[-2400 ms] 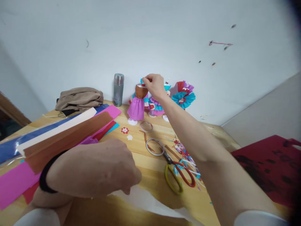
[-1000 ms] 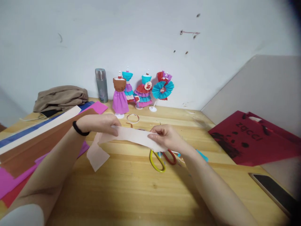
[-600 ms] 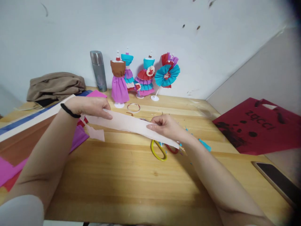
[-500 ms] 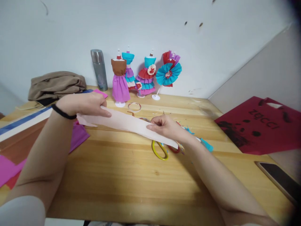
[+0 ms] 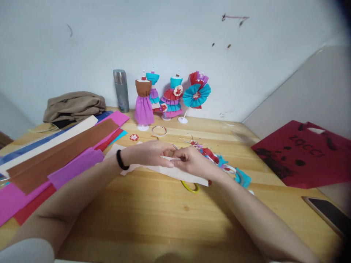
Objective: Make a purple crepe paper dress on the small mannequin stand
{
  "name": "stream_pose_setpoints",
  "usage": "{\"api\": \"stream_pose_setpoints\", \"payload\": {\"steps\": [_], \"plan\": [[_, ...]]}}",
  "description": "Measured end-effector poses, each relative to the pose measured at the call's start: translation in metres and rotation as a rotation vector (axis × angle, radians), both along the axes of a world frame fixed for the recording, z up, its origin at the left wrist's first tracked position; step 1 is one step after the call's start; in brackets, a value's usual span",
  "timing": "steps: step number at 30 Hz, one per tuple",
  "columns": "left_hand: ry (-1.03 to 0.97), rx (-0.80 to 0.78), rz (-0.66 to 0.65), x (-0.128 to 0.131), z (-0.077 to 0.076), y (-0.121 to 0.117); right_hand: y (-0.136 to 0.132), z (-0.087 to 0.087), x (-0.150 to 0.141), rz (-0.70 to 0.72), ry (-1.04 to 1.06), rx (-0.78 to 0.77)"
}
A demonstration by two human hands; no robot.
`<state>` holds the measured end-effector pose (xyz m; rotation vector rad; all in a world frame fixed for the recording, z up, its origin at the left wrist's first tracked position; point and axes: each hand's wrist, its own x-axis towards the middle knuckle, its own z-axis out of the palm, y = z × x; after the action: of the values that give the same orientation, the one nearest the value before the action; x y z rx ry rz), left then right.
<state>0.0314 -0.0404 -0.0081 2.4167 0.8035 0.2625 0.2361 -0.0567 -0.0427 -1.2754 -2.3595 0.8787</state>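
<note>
My left hand [image 5: 149,153] and my right hand [image 5: 193,162] meet over the middle of the wooden table [image 5: 153,219]. Both pinch a pale pink strip of crepe paper [image 5: 189,176] that lies low over the tabletop, their fingertips almost touching. A black band circles my left wrist. Part of the strip trails to the left under my left wrist. Scissors with a yellow handle [image 5: 190,187] lie just beneath the strip, mostly hidden by it.
Long crepe paper sheets [image 5: 63,153] in brown, white, pink and purple lie at the left. Small paper dresses on stands [image 5: 144,106], a paper fan [image 5: 196,95] and a metal flask [image 5: 121,90] line the wall. Tape rings and paper scraps [image 5: 219,160], a red bag [image 5: 304,153] and a phone [image 5: 327,215] are on the right.
My right hand left the dress on its stand and took hold of the pink strip. The hands held it stretched apart, then my left hand slid right until both came together.
</note>
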Motion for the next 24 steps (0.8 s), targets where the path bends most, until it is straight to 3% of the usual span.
{"api": "stream_pose_setpoints", "payload": {"steps": [3, 5, 8, 11, 16, 21, 24], "plan": [[-0.002, -0.114, -0.004, 0.009, -0.019, 0.005, 0.0, 0.001, -0.001, 0.012, -0.015, 0.013], [0.024, -0.134, 0.03, 0.005, -0.023, 0.01, 0.002, 0.004, 0.001, 0.029, -0.019, -0.005], [0.056, -0.143, 0.059, -0.005, -0.019, 0.018, 0.008, 0.012, 0.009, 0.046, -0.001, -0.042], [0.084, -0.197, 0.075, -0.014, -0.007, 0.023, 0.018, 0.017, 0.019, -0.031, 0.082, -0.121], [0.203, -0.281, 0.082, -0.021, 0.008, 0.022, 0.029, 0.014, 0.025, -0.196, 0.438, -0.262], [0.108, -0.228, 0.15, -0.011, 0.002, 0.021, 0.026, 0.01, 0.017, -0.218, 0.581, -0.31], [0.012, -0.297, 0.155, -0.003, -0.005, 0.023, 0.022, 0.009, 0.015, -0.216, 0.559, -0.33]]}}
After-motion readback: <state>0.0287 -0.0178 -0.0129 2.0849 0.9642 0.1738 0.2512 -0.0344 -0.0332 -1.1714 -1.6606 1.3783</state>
